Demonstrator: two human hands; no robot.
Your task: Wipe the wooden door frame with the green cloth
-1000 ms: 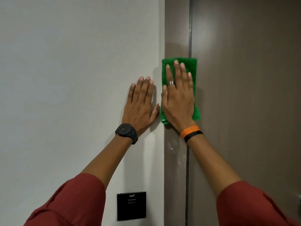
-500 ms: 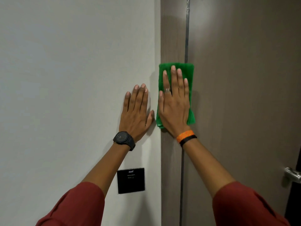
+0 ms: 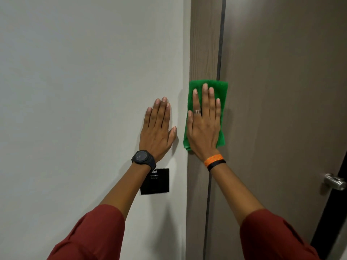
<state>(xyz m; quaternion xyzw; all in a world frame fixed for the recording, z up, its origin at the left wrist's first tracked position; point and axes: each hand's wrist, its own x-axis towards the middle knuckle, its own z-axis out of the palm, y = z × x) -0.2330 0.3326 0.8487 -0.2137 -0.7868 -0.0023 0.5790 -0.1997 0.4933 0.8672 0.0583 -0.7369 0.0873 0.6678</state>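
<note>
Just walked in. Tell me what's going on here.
A person is wiping a wooden door frame. The right hand lies flat, fingers spread, pressing a green cloth against the frame; the cloth also overlaps the gap onto the door. The left hand rests open and flat on the white wall beside the frame, holding nothing, just above a black wall panel. The door's metal handle is untouched.

Green cloth (image 3: 222, 102) under right hand (image 3: 203, 128): fuzzy, matt; door frame (image 3: 203, 44) above it: grained matt wood; wall (image 3: 84, 72) under left hand (image 3: 156, 132): smooth matt paint.
</note>
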